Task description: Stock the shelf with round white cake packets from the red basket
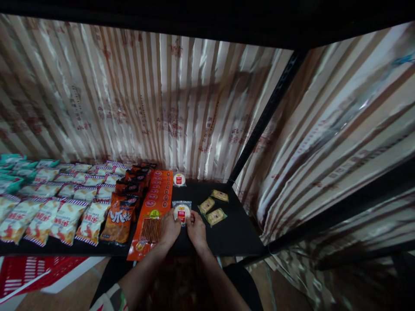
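Between my two hands is a clear packet with a round white rice cracker (181, 213) and a red label. My left hand (170, 229) pinches its left lower edge, and my right hand (196, 230) grips the right edge. A similar round rice cracker packet (179, 179) lies farther back on the black shelf (240, 233). Left of my hands are flat orange packs of brown sticks (150, 229), overlapping in a row toward the back. Three small yellowish wrapped snacks (216, 216) lie to the right.
Brown-orange snack bags (118, 218) and rows of white bags with striped edges (67, 221) fill the left side, with green bags (13, 183) beyond. A black post (266, 116) rises at the back right corner. Below the shelf is a red basket (35, 272). Striped plastic sheeting (129, 95) hangs behind.
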Motion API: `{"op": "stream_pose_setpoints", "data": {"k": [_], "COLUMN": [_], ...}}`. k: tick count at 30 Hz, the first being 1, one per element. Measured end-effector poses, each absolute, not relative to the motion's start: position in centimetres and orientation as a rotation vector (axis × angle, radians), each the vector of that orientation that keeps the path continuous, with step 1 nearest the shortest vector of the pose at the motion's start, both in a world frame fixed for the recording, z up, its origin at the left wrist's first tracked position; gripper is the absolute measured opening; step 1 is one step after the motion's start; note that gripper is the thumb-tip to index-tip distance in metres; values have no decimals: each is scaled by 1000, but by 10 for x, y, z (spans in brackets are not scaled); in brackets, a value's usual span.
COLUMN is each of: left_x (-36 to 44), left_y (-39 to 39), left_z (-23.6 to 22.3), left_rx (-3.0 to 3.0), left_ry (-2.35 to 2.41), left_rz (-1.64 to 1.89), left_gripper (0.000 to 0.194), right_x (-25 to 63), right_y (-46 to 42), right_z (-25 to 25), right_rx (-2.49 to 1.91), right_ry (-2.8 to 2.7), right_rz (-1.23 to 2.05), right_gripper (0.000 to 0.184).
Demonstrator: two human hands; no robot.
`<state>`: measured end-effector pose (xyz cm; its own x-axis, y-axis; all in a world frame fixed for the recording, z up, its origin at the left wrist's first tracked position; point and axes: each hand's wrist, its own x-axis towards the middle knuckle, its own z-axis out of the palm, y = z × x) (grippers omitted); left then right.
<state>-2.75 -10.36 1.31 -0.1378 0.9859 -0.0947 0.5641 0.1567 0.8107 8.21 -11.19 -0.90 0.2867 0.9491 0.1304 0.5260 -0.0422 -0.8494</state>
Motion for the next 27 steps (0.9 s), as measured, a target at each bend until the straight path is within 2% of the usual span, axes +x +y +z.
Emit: {"op": "stream_pose_setpoints", "data": {"k": [10,19,27], "left_x": [-22,-14,-10], "left_y": [-75,-54,-42], "left_z": [13,17,14], "left_rx": [1475,1517,1529], "left_ry": [1780,1784,1815], "left_rz": [850,866,842], "left_gripper": [35,42,44], "right_x": [77,75,78], "right_y": [-80,-50,-32], "right_z": [-19,-24,-23], "right_rx": [-1668,-1808,-1821], "right_ry": [-1299,-1336,-1340], "right_rz": [692,548,559], "right_gripper": [29,31,27]}}
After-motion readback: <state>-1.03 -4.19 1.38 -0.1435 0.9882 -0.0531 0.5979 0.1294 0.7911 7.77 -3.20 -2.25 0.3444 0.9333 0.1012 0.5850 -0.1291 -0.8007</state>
